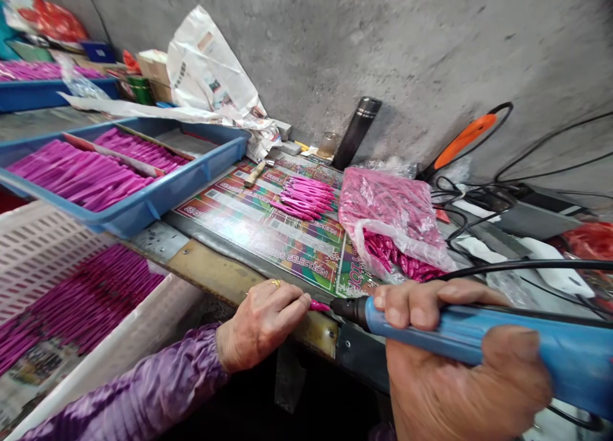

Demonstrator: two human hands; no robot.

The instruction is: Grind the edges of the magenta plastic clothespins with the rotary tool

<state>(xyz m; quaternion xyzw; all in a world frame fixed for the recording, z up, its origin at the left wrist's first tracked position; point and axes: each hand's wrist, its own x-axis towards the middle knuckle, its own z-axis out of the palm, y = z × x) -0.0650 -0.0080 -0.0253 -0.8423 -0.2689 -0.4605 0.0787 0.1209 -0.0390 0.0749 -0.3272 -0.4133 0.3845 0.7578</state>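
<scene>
My right hand (460, 364) is wrapped round a blue electric screwdriver (431, 329) with a black nose and a black cable. My left hand (265, 323), a ring on one finger, pinches a slender shiny pink piece (320, 306) at the table's front edge. The free end of that piece meets the screwdriver's nose; the exact contact is too small to make out. Beyond my hands, a pile of similar slender pink pieces (306, 197) lies on a colourful printed sheet (258, 237). Right of it rests a clear plastic bag (387, 201) with more pink pieces showing at its mouth.
On the left, a blue divided tray (129, 214) holds rows of pink pieces, above a white crate (48, 243) with more. A black cylinder (357, 131) leans on the wall. An orange-handled tool (464, 141), loose cables and plastic wrap clutter the right.
</scene>
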